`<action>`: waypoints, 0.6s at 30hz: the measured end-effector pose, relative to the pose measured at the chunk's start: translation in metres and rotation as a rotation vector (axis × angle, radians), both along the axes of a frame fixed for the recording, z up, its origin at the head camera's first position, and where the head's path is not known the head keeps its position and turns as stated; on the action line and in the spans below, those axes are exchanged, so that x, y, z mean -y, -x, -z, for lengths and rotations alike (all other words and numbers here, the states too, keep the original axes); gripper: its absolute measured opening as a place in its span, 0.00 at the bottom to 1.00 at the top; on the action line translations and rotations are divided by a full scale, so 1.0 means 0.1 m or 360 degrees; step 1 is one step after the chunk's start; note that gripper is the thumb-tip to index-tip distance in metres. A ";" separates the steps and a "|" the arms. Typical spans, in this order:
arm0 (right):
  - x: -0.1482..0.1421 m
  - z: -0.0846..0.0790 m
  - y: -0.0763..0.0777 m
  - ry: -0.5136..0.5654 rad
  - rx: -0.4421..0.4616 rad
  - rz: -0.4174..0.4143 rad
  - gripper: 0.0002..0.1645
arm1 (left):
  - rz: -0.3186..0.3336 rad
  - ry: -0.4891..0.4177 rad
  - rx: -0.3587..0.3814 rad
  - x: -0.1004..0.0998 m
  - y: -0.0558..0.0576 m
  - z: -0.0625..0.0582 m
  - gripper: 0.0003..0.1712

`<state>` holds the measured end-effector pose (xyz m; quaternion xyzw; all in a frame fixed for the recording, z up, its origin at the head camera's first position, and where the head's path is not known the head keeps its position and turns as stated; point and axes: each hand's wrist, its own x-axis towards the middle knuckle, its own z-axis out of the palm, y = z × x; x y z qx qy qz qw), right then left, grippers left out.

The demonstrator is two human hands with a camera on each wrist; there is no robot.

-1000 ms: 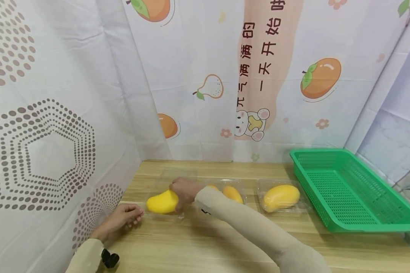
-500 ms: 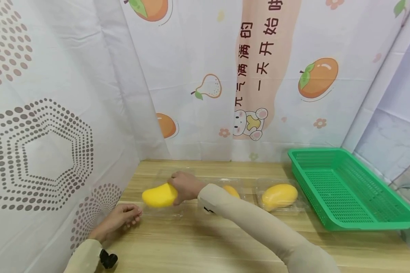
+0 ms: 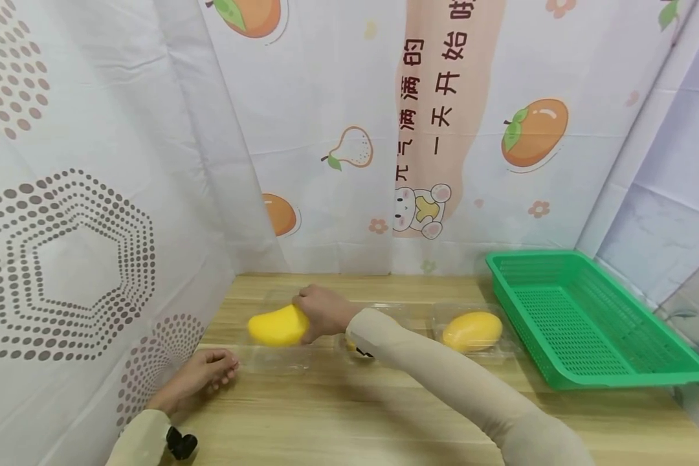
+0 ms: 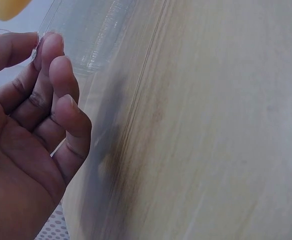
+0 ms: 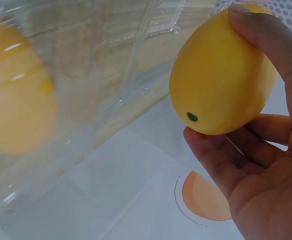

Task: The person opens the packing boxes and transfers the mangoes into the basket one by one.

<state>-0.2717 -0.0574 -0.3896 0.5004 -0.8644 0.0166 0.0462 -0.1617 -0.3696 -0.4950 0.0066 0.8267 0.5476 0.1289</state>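
My right hand [image 3: 321,312] grips a yellow mango [image 3: 277,326] by its right end and holds it just above an open clear plastic tray [image 3: 279,358]. In the right wrist view my thumb and fingers wrap the mango [image 5: 220,71] from the right. My left hand [image 3: 205,375] rests on the table at the tray's left edge. In the left wrist view its thumb and forefinger [image 4: 51,47] meet on the rim of the tray [image 4: 86,35].
A second mango [image 3: 472,331] lies in a clear box [image 3: 508,349] further right. Another clear box [image 3: 384,310] sits between them, mostly behind my right arm. A green mesh basket [image 3: 588,323] stands at the right. Printed curtains close off the back and left.
My right hand has lifted the mango up out of the clear tray. The left hand has stayed at the tray's edge.
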 end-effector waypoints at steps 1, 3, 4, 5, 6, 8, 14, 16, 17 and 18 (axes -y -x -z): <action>-0.02 0.00 0.01 0.0003 0.0008 0.0009 0.42 | -0.0002 0.0005 -0.0002 0.00 0.00 0.00 0.20; -0.06 0.00 0.02 0.0011 0.0027 0.0022 0.43 | -0.0001 0.0011 -0.0005 0.00 0.01 0.00 0.20; -0.07 0.01 0.02 0.0013 0.0034 0.0029 0.43 | 0.0003 0.0016 -0.0009 0.00 0.01 0.00 0.20; -0.09 0.01 0.03 0.0017 0.0042 0.0036 0.43 | 0.0002 0.0017 -0.0009 0.00 0.01 0.00 0.20; -0.11 0.01 0.03 0.0024 0.0049 0.0041 0.43 | 0.0002 0.0014 -0.0008 0.00 0.01 -0.01 0.20; -0.14 0.00 0.03 0.0034 0.0062 0.0048 0.42 | 0.0017 0.0014 -0.0018 0.01 0.01 -0.01 0.20; -0.24 -0.02 0.04 0.0061 0.0110 0.0085 0.44 | 0.0044 -0.0028 -0.0001 0.01 0.01 -0.01 0.20; -0.28 -0.02 0.06 0.0072 0.0117 0.0094 0.44 | 0.0051 -0.0048 0.0000 0.01 0.01 -0.01 0.21; -0.30 -0.01 0.07 0.0080 0.0122 0.0098 0.45 | 0.0050 -0.0057 0.0006 0.01 0.01 -0.01 0.21; -0.32 -0.01 0.07 0.0089 0.0125 0.0104 0.45 | 0.0061 -0.0067 -0.0002 0.01 0.01 -0.01 0.21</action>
